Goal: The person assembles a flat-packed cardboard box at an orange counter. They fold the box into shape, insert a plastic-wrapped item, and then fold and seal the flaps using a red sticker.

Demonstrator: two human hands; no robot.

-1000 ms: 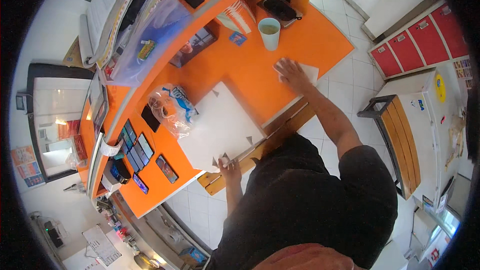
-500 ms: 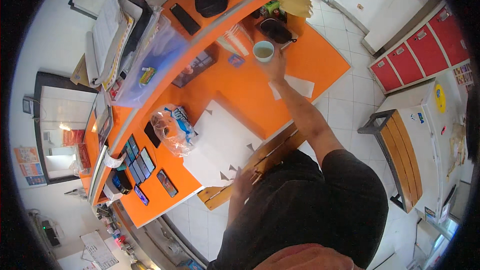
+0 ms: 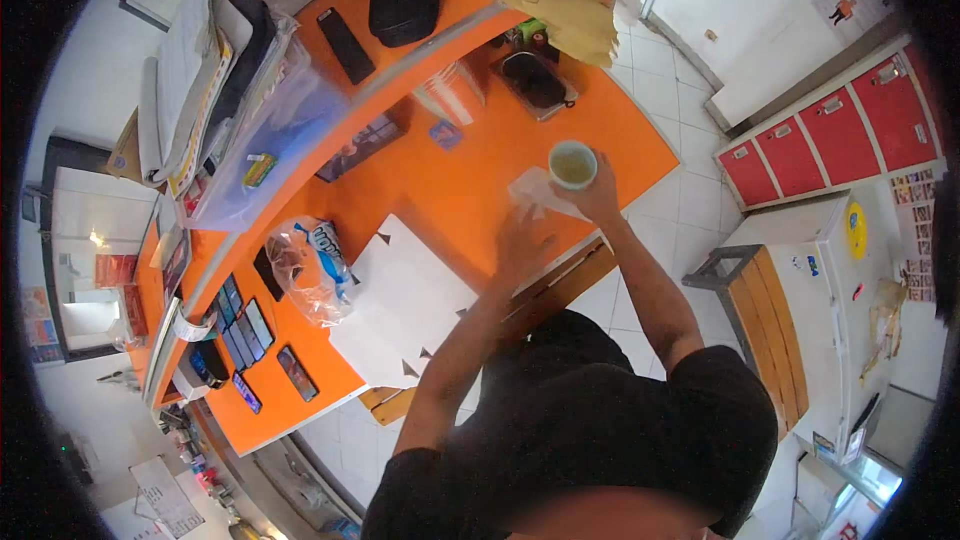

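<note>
A pale cup (image 3: 573,165) with greenish-yellow liquid inside is held above the right part of the orange desk, my right hand (image 3: 602,198) wrapped round its side. My left hand (image 3: 522,242) reaches over the desk just left of the cup, its fingers apart and somewhat blurred; nothing shows in them. Close to its fingertips lies a whitish sheet (image 3: 545,192), partly behind the hands. A large white board or sheet (image 3: 405,290) with small dark triangles covers the desk left of my left forearm.
A crinkled clear plastic bag (image 3: 310,275) and several phones (image 3: 243,325) lie at the left. A black case (image 3: 535,80) sits at the far right. The raised orange shelf (image 3: 290,155) bears papers and a clear plastic folder. A wooden bench (image 3: 560,285) runs along the near edge.
My right hand has brought the cup nearer and to the right. My left hand has moved from the near edge of the white board up to the whitish sheet. The view has shifted slightly.
</note>
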